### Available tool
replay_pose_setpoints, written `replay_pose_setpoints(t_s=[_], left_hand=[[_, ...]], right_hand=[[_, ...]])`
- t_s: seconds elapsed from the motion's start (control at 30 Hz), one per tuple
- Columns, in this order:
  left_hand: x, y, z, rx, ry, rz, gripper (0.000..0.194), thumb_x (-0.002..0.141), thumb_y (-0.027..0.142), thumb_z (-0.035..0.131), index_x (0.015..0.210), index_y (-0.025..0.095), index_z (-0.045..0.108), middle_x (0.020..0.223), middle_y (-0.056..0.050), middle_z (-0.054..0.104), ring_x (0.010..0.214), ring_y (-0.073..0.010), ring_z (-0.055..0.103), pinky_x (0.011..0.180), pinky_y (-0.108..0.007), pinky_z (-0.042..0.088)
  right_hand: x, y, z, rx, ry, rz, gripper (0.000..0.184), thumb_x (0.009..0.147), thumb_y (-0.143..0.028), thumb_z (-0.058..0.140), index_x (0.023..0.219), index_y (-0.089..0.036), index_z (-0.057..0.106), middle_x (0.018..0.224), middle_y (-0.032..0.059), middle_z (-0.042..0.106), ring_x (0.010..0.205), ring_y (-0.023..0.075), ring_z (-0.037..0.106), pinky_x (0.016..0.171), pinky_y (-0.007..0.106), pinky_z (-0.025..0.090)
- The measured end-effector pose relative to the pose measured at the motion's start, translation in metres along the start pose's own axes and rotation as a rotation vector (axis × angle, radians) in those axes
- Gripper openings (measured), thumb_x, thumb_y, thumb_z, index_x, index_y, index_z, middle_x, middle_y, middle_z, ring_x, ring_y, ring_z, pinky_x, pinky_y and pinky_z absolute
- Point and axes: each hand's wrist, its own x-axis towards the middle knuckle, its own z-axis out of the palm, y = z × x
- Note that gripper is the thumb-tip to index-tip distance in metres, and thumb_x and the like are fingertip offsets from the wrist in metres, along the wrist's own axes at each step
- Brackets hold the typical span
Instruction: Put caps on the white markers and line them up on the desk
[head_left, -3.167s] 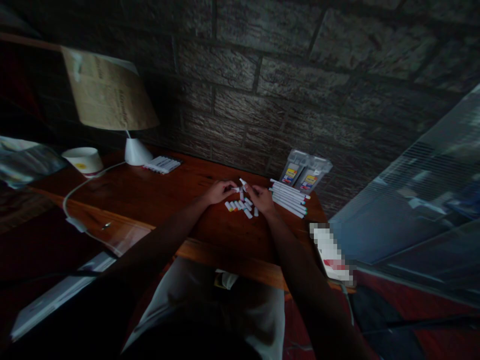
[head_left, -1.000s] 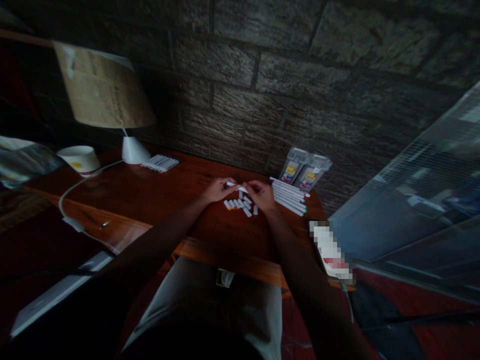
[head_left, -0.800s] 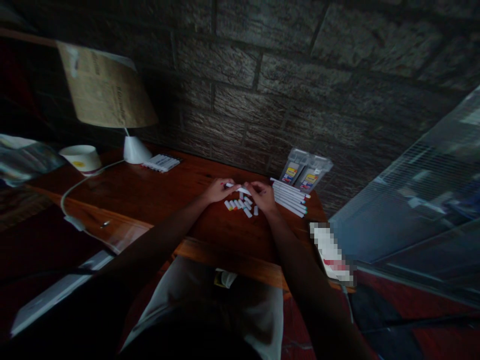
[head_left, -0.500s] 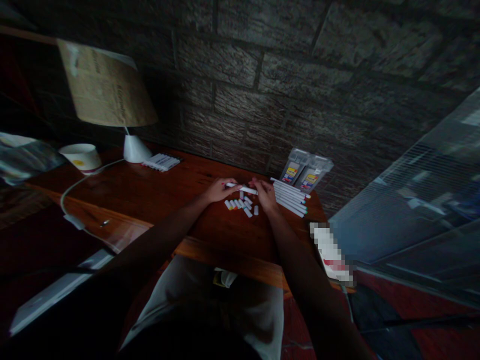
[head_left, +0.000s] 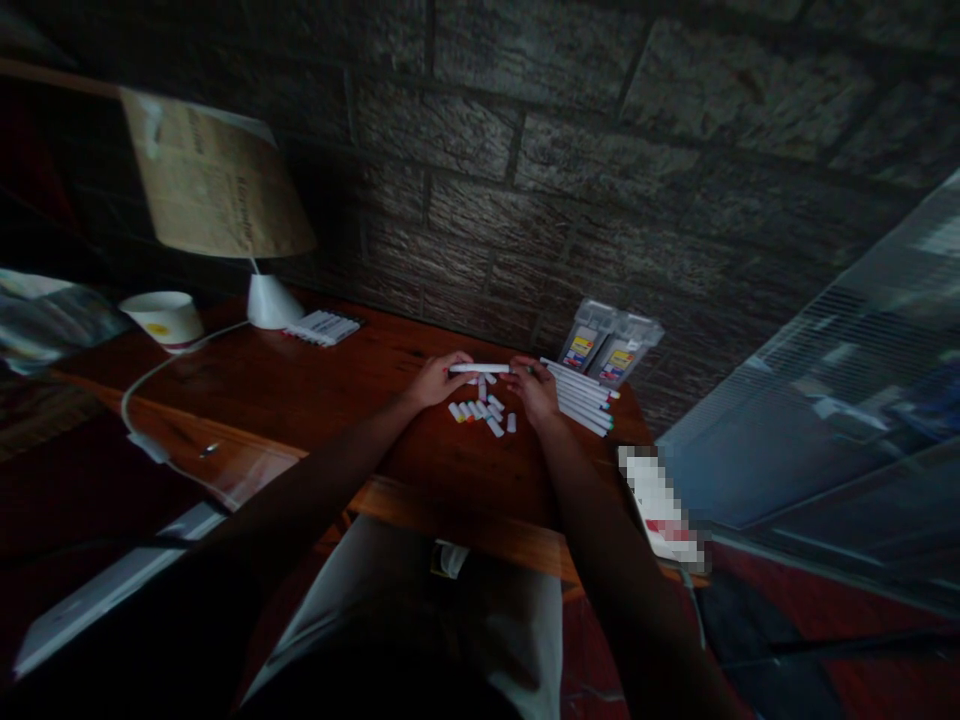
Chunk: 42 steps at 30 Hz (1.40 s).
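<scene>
My left hand [head_left: 441, 380] is closed around the left end of a white marker [head_left: 480, 368], held level just above the table. At the marker's other end, my right hand [head_left: 534, 388] pinches with its fingertips; exactly what lies under them is partly hidden. Below the hands lie several loose white marker caps [head_left: 495, 427], some with coloured ends. A row of white markers [head_left: 581, 400] with coloured tips rests beside my right hand.
A clear plastic marker case [head_left: 616, 345] stands against the stone wall. Left on the wooden table [head_left: 375, 355] are a second set of markers [head_left: 324, 327], a lamp [head_left: 271, 300] with a cord and a paper cup [head_left: 163, 320]. A pixelated white object [head_left: 661, 505] lies at the right edge.
Two white pieces held at a slight offset between my hands now line up as one straight marker. My right hand has shifted slightly and its fingers have closed in at the marker's end.
</scene>
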Motion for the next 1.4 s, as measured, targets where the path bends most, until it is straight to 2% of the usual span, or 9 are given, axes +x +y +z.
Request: replay_pose_setpoints(t_s=[0.2, 0.4, 0.53, 0.67, 0.8, 0.9, 1.23, 1.4], left_hand=[[0.0, -0.005, 0.001, 0.021, -0.037, -0.002, 0.033, 0.087, 0.048, 0.061, 0.103, 0.019, 0.068, 0.1, -0.006, 0.075, 0.091, -0.02, 0.069, 0.085, -0.03, 0.052], [-0.001, -0.004, 0.001, 0.026, -0.048, 0.008, 0.034, 0.09, 0.048, 0.058, 0.102, 0.019, 0.071, 0.098, -0.005, 0.076, 0.088, -0.0197, 0.07, 0.085, -0.03, 0.053], [0.0, -0.001, 0.001, 0.029, -0.019, 0.02, 0.035, 0.092, 0.047, 0.056, 0.103, 0.018, 0.071, 0.103, -0.007, 0.076, 0.094, -0.0209, 0.07, 0.089, -0.031, 0.052], [0.0, 0.003, 0.001, 0.034, -0.02, 0.016, 0.035, 0.094, 0.047, 0.053, 0.1, 0.018, 0.071, 0.1, -0.007, 0.076, 0.092, -0.0205, 0.07, 0.088, -0.032, 0.052], [-0.001, 0.004, 0.0, 0.018, -0.068, 0.035, 0.032, 0.09, 0.047, 0.06, 0.099, 0.018, 0.071, 0.094, -0.005, 0.075, 0.084, -0.0184, 0.069, 0.08, -0.028, 0.052], [-0.001, 0.003, 0.0, 0.011, -0.096, 0.064, 0.03, 0.09, 0.045, 0.062, 0.103, 0.019, 0.07, 0.096, -0.005, 0.075, 0.086, -0.0173, 0.069, 0.081, -0.027, 0.052], [-0.001, 0.005, -0.001, 0.061, -0.014, 0.044, 0.035, 0.094, 0.049, 0.053, 0.099, 0.019, 0.071, 0.099, -0.005, 0.076, 0.091, -0.019, 0.07, 0.088, -0.028, 0.052], [-0.001, 0.009, -0.002, 0.082, -0.007, 0.031, 0.034, 0.095, 0.048, 0.053, 0.093, 0.018, 0.071, 0.092, -0.004, 0.075, 0.086, -0.0184, 0.07, 0.083, -0.027, 0.051]], right_hand=[[-0.003, 0.001, 0.001, -0.021, -0.068, 0.018, 0.023, 0.077, -0.033, 0.076, 0.093, -0.021, 0.066, 0.082, 0.0003, 0.073, 0.08, 0.0168, 0.075, 0.062, 0.022, 0.058], [-0.004, -0.001, 0.001, -0.031, -0.085, 0.03, 0.025, 0.077, -0.036, 0.078, 0.094, -0.021, 0.066, 0.085, 0.0012, 0.075, 0.08, 0.0176, 0.076, 0.058, 0.02, 0.057], [-0.005, 0.0, 0.001, -0.127, -0.075, 0.04, 0.031, 0.079, -0.047, 0.075, 0.09, -0.02, 0.065, 0.081, 0.0024, 0.075, 0.068, 0.0173, 0.075, 0.048, 0.019, 0.051], [-0.006, 0.001, 0.001, -0.268, -0.107, 0.024, 0.041, 0.081, -0.061, 0.067, 0.084, -0.02, 0.063, 0.076, 0.004, 0.076, 0.058, 0.0153, 0.071, 0.044, 0.02, 0.047], [-0.007, 0.001, 0.0, -0.271, -0.087, -0.01, 0.044, 0.078, -0.063, 0.068, 0.081, -0.02, 0.065, 0.069, 0.0027, 0.073, 0.051, 0.0127, 0.064, 0.041, 0.02, 0.043], [-0.007, 0.001, -0.002, -0.273, -0.093, -0.023, 0.046, 0.077, -0.065, 0.068, 0.078, -0.019, 0.066, 0.065, 0.0027, 0.072, 0.048, 0.0117, 0.061, 0.041, 0.02, 0.042], [-0.012, -0.007, 0.001, -0.371, -0.164, -0.086, 0.047, 0.075, -0.066, 0.068, 0.079, -0.02, 0.064, 0.062, 0.0001, 0.068, 0.046, 0.0098, 0.057, 0.043, 0.021, 0.043], [-0.014, -0.006, 0.005, -0.387, -0.113, -0.117, 0.048, 0.075, -0.065, 0.068, 0.091, -0.02, 0.064, 0.062, -0.0022, 0.066, 0.043, 0.0096, 0.054, 0.042, 0.022, 0.041]])
